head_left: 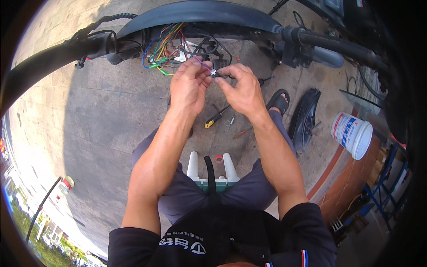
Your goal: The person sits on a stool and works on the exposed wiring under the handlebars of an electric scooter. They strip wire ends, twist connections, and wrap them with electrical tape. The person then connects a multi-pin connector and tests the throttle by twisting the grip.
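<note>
Upper centre of the frame: our left hand (pixel 190 84) and right hand (pixel 243 88) pinch a small white connector (pixel 213 71) between them, neither nearer; its long axis is unclear.

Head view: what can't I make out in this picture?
All in the head view:
White connector: details too small, partly covered by the left hand and right hand.
Coloured wires: upper ends hidden behind the dark curved panel.
Jar: contents too small, washed out by glare.
</note>
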Action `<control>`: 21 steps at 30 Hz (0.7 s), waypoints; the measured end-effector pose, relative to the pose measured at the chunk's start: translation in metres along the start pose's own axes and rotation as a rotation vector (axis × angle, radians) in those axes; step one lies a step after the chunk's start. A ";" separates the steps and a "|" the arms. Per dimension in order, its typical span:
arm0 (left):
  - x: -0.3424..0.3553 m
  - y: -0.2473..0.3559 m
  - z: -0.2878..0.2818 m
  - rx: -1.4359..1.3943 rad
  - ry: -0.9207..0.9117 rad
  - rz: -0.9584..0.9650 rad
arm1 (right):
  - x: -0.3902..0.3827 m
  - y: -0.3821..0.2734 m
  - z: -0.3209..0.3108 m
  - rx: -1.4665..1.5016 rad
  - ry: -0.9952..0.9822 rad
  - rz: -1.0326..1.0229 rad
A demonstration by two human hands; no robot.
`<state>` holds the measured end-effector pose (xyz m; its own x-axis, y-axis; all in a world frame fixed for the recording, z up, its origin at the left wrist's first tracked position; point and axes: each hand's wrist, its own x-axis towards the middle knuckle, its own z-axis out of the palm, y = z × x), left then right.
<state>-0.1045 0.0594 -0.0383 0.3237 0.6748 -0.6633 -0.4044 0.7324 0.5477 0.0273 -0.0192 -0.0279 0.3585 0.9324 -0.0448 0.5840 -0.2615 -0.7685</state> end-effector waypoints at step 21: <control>-0.006 -0.006 0.001 0.075 -0.082 -0.023 | 0.001 -0.002 0.003 -0.065 0.165 -0.172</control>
<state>-0.1029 0.0513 -0.0373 0.4025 0.6609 -0.6334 -0.3324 0.7502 0.5716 0.0247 -0.0172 -0.0281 0.3608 0.9125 0.1926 0.6907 -0.1226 -0.7127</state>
